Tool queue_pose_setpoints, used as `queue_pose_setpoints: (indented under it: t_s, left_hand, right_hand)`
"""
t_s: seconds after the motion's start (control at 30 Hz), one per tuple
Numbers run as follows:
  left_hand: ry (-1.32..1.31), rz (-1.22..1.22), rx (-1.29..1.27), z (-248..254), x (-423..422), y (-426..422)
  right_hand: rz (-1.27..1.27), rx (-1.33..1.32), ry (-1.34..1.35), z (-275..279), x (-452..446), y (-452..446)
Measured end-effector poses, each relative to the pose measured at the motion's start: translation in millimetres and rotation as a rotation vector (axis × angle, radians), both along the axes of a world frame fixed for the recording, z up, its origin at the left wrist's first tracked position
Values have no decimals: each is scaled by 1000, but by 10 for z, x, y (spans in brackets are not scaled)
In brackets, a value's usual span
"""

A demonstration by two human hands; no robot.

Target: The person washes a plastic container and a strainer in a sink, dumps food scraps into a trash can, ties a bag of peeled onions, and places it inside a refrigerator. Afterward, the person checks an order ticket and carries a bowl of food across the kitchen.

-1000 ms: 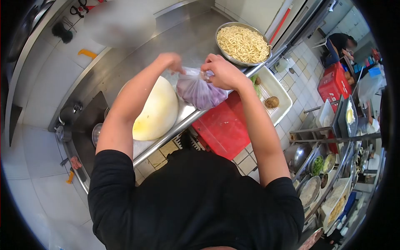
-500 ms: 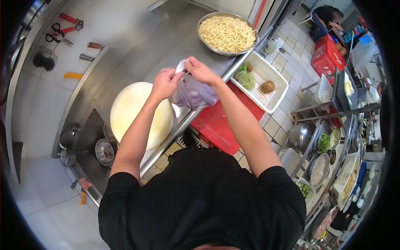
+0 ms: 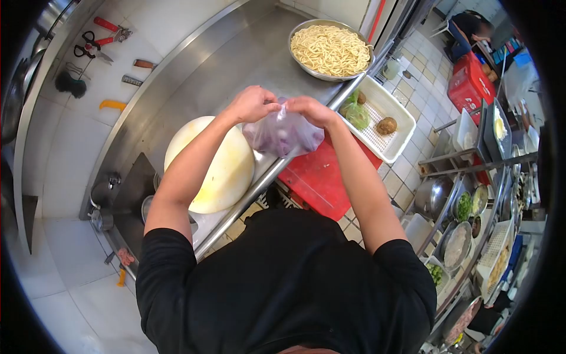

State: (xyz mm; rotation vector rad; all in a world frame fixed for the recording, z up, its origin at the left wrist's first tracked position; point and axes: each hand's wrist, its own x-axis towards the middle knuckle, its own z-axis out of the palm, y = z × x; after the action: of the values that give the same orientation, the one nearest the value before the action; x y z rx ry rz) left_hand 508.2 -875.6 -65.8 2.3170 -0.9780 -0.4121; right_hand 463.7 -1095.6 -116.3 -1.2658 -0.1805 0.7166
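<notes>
A thin see-through plastic bag (image 3: 283, 138) with several purple, rounded things inside rests at the front edge of the steel counter. My left hand (image 3: 254, 104) pinches the gathered top of the bag from the left. From the right, my right hand (image 3: 309, 110) grips the same gathered neck, its fingertips close to the left ones. What the fingers do exactly at the neck is partly hidden. Just left of the bag lies a round, cream-coloured cutting board (image 3: 227, 168), with my left forearm across it.
A metal bowl (image 3: 321, 75) of noodles (image 3: 330, 50) stands at the counter's far right. Beside the counter sit a white basket (image 3: 405, 127) with a brown round item (image 3: 386, 125) and a red board (image 3: 330, 177). Tools hang on the left wall; a person (image 3: 466, 29) sits far back.
My hands have come down and a little apart at the bag's top. The white loop of plastic held up before is now drawn into a tight neck. The view has shifted slightly.
</notes>
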Motion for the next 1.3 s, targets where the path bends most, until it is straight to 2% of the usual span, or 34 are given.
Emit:
queue_pose_setpoints:
  t_s: [0.07, 0.17, 0.27, 0.37, 0.43, 0.47, 0.57, 0.6, 0.7, 0.73, 0.83, 0.87, 1.07, 1.17, 1.27, 1.3]
  left_hand:
    - [329, 139, 50, -33, 27, 73]
    - [733, 314, -119, -202, 174, 49]
    - [719, 317, -212, -86, 80, -122]
    - [105, 257, 67, 30, -31, -58]
    - [-103, 193, 227, -310, 41, 384]
    - [-207, 160, 306, -458, 67, 541]
    - [-320, 183, 272, -562, -131, 490]
    - [-191, 194, 322, -556, -119, 395]
    - [-336, 150, 151, -923, -128, 233]
    - [-229, 137, 222, -1057, -123, 192]
    - [-277, 205, 215, -1412, -148, 119]
    - [-252, 255, 159, -1502, -140, 117]
    - [-285, 228, 123, -1561, 106, 53]
    - [-285, 236, 136, -1484, 170, 34]
    - [-144, 80, 133, -1337, 287, 318]
    - [-183, 42, 116, -1267, 348, 378]
  right_hand:
    - [-268, -373, -448, 116, -241, 123]
    - [-490, -678, -833, 400, -383, 298]
    - [-667, -677, -839, 299, -300, 339]
    - [-784, -841, -692, 187, -246, 155]
    - [-864, -945, -592, -175, -238, -221]
    - [-773, -1096, -488, -340, -304, -360]
    - [-806, -973, -451, -641, -484, -269]
    - [-774, -839, -529, -660, -484, -218]
    - [-589, -1013, -873, -872, -296, 24]
    - [-431, -1072, -758, -935, -281, 105]
    - [-274, -1110, -652, -1168, -246, 332]
    - [-264, -1190, -695, -1190, -225, 361]
    - [-347, -1244, -617, -1231, 71, 407]
    - [-546, -924, -329, -1229, 112, 289]
    - [-1143, -261, -185, -1257, 168, 217]
    - [-1083, -102, -142, -1077, 189, 185]
